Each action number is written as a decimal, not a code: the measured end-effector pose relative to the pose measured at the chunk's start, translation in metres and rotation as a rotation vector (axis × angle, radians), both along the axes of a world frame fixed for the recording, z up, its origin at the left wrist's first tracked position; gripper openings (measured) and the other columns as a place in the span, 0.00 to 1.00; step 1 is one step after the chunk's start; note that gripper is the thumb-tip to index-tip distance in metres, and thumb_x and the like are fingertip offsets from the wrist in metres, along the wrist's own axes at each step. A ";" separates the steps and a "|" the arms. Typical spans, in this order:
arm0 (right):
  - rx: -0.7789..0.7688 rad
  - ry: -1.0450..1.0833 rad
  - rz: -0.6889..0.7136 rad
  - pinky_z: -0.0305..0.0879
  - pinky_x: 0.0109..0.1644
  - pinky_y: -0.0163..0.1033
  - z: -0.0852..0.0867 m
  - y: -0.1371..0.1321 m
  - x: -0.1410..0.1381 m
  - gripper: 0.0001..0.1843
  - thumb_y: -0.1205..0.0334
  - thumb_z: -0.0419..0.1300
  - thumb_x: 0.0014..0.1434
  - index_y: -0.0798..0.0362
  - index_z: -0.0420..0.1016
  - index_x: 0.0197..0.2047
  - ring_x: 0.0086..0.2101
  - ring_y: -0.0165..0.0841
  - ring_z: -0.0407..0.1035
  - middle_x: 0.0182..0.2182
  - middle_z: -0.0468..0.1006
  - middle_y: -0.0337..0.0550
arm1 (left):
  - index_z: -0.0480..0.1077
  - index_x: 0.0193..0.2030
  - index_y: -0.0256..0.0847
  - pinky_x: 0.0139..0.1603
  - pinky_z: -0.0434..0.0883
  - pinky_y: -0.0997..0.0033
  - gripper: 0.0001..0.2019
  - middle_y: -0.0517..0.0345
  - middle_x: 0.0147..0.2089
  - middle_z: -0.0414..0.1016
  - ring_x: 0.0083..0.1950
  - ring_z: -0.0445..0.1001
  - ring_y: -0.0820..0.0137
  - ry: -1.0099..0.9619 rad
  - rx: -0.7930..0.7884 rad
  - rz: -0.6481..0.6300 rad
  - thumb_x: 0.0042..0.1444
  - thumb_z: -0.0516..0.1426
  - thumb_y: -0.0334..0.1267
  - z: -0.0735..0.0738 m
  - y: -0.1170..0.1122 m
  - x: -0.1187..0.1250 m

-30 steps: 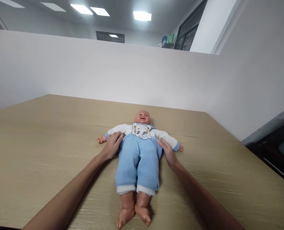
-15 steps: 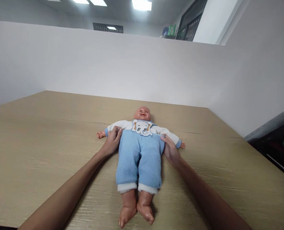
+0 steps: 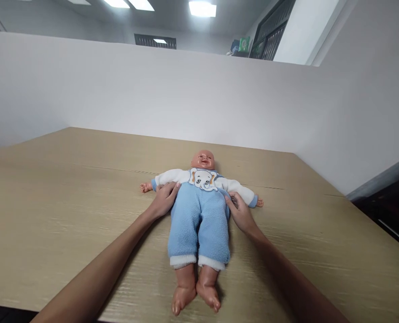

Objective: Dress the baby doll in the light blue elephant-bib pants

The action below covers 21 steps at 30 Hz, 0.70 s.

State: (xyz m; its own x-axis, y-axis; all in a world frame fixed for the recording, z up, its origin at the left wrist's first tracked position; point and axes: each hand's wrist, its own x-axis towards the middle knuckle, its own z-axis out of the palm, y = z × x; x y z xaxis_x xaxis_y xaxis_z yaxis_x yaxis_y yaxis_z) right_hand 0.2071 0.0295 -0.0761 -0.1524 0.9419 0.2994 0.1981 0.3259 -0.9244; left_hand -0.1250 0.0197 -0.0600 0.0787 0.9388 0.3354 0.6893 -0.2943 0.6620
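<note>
A baby doll lies on its back on the wooden table, arms spread and bare feet toward me. It wears a white top with blue cuffs, an elephant patch on the chest, and fuzzy blue pants with white hems. At the waist's left side, my left hand is closed on the edge of the pants, thumb on top. My right hand pinches the pants at the opposite side of the waist. Some fingertips of both hands are hidden by the cloth.
The wooden table reaches back to a white partition. A dark object stands past the table's right edge. Beyond the partition, a green package sits near a barred window.
Both hands stay at the sides of the pants' waist, with my right fingers shifted slightly. The whole view has drifted a little, placing the doll slightly further right.
</note>
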 end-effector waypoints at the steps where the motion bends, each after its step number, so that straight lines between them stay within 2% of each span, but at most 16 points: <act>1: -0.016 0.028 0.018 0.70 0.56 0.48 -0.001 0.002 0.000 0.22 0.36 0.63 0.68 0.47 0.74 0.45 0.46 0.44 0.75 0.42 0.80 0.45 | 0.64 0.36 0.43 0.57 0.63 0.57 0.25 0.59 0.37 0.73 0.44 0.71 0.60 -0.022 -0.005 -0.009 0.77 0.42 0.57 0.001 0.000 0.000; 6: -0.056 0.104 0.059 0.72 0.54 0.45 -0.002 0.006 -0.001 0.23 0.35 0.64 0.66 0.45 0.68 0.48 0.47 0.42 0.77 0.43 0.81 0.44 | 0.63 0.33 0.43 0.47 0.64 0.63 0.25 0.61 0.34 0.68 0.40 0.68 0.63 -0.117 -0.006 -0.042 0.76 0.44 0.58 0.006 0.001 0.001; 9: -0.037 0.086 0.044 0.73 0.52 0.46 0.002 0.003 0.001 0.22 0.37 0.65 0.67 0.45 0.68 0.49 0.45 0.42 0.77 0.41 0.81 0.43 | 0.63 0.34 0.43 0.47 0.64 0.61 0.25 0.60 0.34 0.68 0.40 0.68 0.62 -0.115 0.014 -0.041 0.76 0.44 0.58 0.006 0.001 0.002; 15: 0.192 -0.242 -0.141 0.71 0.43 0.49 0.021 -0.003 0.019 0.19 0.43 0.68 0.66 0.46 0.73 0.51 0.37 0.43 0.73 0.39 0.80 0.46 | 0.67 0.35 0.44 0.57 0.64 0.52 0.23 0.52 0.41 0.76 0.48 0.72 0.56 0.072 0.098 0.053 0.77 0.44 0.53 -0.002 0.003 0.002; 18: 0.362 -0.483 -0.253 0.68 0.50 0.53 0.027 0.001 0.042 0.16 0.45 0.67 0.67 0.46 0.75 0.49 0.41 0.47 0.72 0.40 0.79 0.48 | 0.67 0.37 0.44 0.56 0.66 0.52 0.19 0.50 0.43 0.75 0.50 0.71 0.55 0.121 0.161 0.119 0.77 0.47 0.51 -0.002 0.000 0.000; 21: 0.477 -0.686 -0.339 0.63 0.59 0.58 0.023 0.010 0.073 0.20 0.44 0.65 0.67 0.48 0.75 0.53 0.51 0.54 0.70 0.49 0.79 0.55 | 0.68 0.42 0.44 0.56 0.67 0.53 0.14 0.49 0.46 0.75 0.51 0.71 0.55 0.092 0.232 0.191 0.76 0.50 0.49 0.008 -0.005 0.001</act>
State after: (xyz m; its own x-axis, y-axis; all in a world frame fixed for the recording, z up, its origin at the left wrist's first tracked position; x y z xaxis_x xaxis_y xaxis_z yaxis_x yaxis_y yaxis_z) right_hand 0.2805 0.0395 -0.0528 -0.1777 0.7678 0.6156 0.8118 0.4680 -0.3493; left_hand -0.1235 0.0151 -0.0524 -0.0521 0.8386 0.5423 0.8003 -0.2897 0.5249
